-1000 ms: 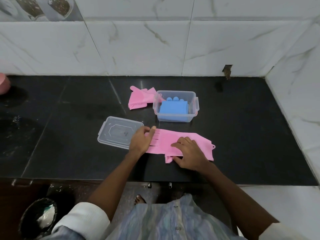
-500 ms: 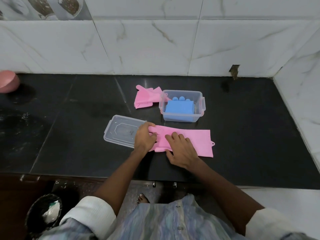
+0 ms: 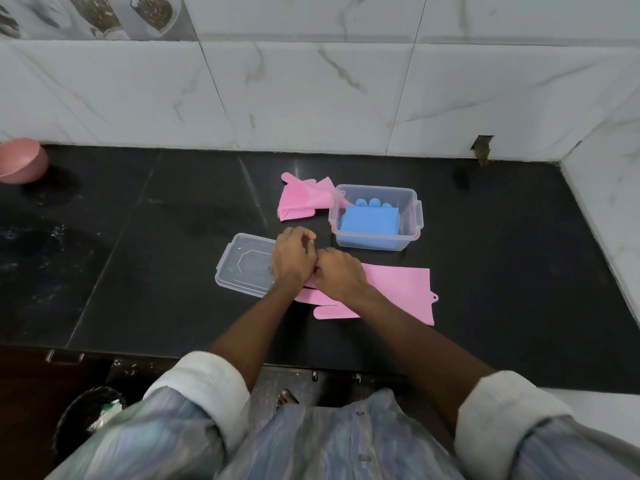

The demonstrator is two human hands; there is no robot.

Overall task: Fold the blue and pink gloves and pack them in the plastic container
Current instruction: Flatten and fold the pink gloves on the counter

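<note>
A long pink glove (image 3: 398, 289) lies flat on the black counter, cuff to the right, thumb pointing toward me. My left hand (image 3: 292, 259) and my right hand (image 3: 339, 277) meet over its finger end, both curled and pinching the pink fingers. Behind them stands the clear plastic container (image 3: 414, 216), and folded blue gloves (image 3: 369, 223) lie inside it. A second pink glove (image 3: 299, 199) lies crumpled against the container's left side. The clear lid (image 3: 242, 263) lies flat to the left, partly under my left hand.
A pink bowl (image 3: 20, 161) stands at the far left by the tiled wall. The counter's front edge runs just below the glove. A white ledge (image 3: 606, 407) continues at the lower right, and a dark bin (image 3: 86, 417) stands on the floor at the lower left.
Both hands have moved together over the glove's finger end and closed on it. The glove's thumb, covered half a second ago, now shows below my right hand.
</note>
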